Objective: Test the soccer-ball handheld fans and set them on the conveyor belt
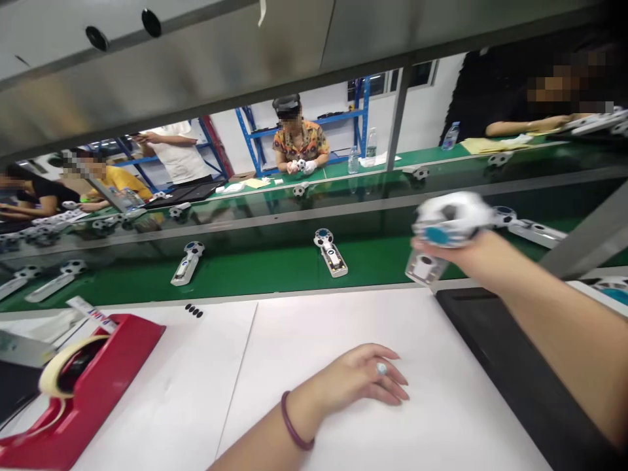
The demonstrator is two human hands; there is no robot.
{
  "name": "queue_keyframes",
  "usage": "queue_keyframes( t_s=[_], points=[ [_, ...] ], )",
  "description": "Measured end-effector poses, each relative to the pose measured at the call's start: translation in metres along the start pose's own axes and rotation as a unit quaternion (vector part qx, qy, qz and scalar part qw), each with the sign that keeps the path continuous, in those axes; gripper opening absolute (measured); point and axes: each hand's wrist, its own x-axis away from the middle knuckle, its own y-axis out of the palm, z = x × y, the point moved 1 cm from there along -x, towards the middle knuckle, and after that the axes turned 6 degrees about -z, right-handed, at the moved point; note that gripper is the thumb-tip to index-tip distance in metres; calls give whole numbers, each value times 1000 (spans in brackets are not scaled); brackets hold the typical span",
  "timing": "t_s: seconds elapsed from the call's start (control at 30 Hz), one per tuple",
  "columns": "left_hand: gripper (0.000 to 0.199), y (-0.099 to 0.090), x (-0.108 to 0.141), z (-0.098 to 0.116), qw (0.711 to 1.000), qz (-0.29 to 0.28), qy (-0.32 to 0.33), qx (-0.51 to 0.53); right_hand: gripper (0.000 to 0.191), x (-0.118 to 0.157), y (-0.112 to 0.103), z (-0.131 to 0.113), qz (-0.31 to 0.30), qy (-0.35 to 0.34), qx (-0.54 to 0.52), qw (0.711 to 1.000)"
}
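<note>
My right hand (470, 254) is raised at the edge of the green conveyor belt and grips a device with a soccer-ball head (454, 212). A blue disc shows on that black-and-white head, and a pale, see-through handle hangs below it. Motion blurs the device, and most of my fingers are hidden behind it. My left hand (366, 376), with a ring and a dark red bracelet on the wrist, rests on the white tabletop (304, 340). Its fingers are stretched out and hold nothing.
Similar devices (331, 254) lie along the green belt (265, 261). At left stands a red tape dispenser (112, 373); several black dots (193, 311) lie near it. A black tray (510, 373) is under my right forearm. Co-workers (300, 140) sit across the belt.
</note>
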Motion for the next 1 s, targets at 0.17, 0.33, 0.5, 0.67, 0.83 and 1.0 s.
queue_keyframes(
  t_s=[0.17, 0.33, 0.5, 0.67, 0.83, 1.0],
  points=[
    [44, 1, 1, 2, 1000, -2, 0, -2, 59, -72, 48, 51, -85, 143, 157, 974],
    [45, 0, 1, 0, 1000, -4, 2, -5, 47, -70, 83, 84, -67, 170, 247, 952],
    [46, -3, 0, -2, 1000, -16, 12, -4, 44, -61, 121, 68, -69, 100, 259, 958],
    [45, -1, 0, -4, 1000, -5, 5, 3, 55, -78, 155, 61, -126, 156, 188, 961],
    [46, -5, -5, -6, 999, 22, 35, 31, 42, -72, 162, 47, -151, 189, 61, 968],
    [47, -18, -7, 10, 953, 191, 201, 119, 52, -2, 155, 6, -125, 154, -82, 977]
  ],
)
